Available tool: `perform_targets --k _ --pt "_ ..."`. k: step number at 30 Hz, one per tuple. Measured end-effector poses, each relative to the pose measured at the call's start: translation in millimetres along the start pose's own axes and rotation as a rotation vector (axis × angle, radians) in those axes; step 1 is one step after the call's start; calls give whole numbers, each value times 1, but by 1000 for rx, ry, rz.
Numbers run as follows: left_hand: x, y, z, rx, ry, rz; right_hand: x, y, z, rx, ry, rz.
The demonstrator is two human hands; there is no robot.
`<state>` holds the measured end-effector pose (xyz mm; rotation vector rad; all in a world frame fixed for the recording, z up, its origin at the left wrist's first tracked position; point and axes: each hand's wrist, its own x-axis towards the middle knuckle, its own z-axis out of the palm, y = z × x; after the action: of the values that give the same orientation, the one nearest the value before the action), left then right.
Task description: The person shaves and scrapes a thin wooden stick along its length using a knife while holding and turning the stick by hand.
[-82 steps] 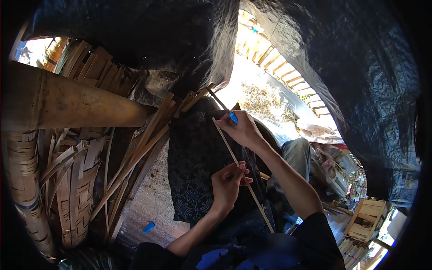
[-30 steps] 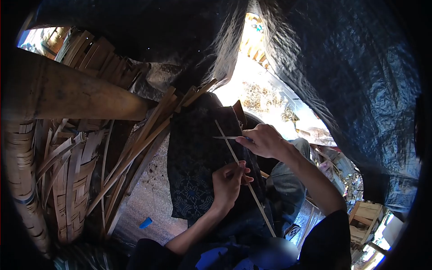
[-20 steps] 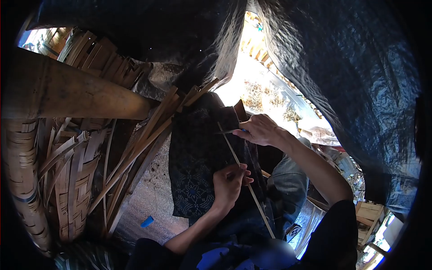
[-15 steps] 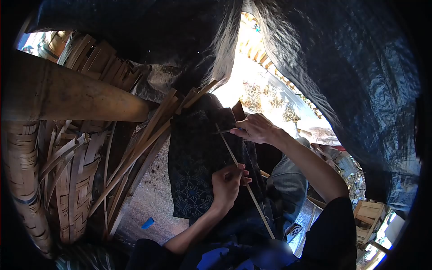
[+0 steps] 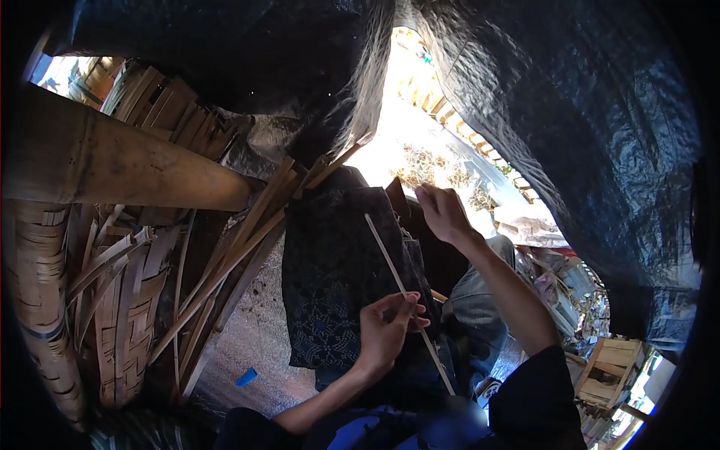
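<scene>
My left hand (image 5: 384, 326) pinches a thin, pale bamboo strip (image 5: 390, 261) between thumb and fingers. The strip slants from above a dark patterned cloth (image 5: 322, 285) on my lap down toward my body. My right hand (image 5: 448, 215) is closed and raised beyond the strip's far end, apart from it. The knife whose thin blade showed in this hand a moment ago is hidden by the fingers now. Under the right forearm lies my leg in grey trousers (image 5: 480, 300).
A thick bamboo pole (image 5: 157, 166) juts in from the left above woven bamboo pieces (image 5: 131, 315). Long split bamboo lengths (image 5: 225, 270) lean beside the cloth. Dark plastic sheeting (image 5: 585, 127) hangs around. A blue scrap (image 5: 246, 376) lies on the floor; a wooden crate (image 5: 609, 371) stands right.
My right hand has lifted off the strip and moved a little right, turning so the blade no longer shows. My left hand has shifted slightly right and down, still on the strip.
</scene>
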<state>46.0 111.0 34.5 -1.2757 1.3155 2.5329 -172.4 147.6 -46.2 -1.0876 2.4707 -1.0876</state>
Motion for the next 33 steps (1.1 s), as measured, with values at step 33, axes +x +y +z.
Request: perform_targets --k 33 --pt "20 -15 -11 67 93 107 -8 9 37 -270 -284 -306"
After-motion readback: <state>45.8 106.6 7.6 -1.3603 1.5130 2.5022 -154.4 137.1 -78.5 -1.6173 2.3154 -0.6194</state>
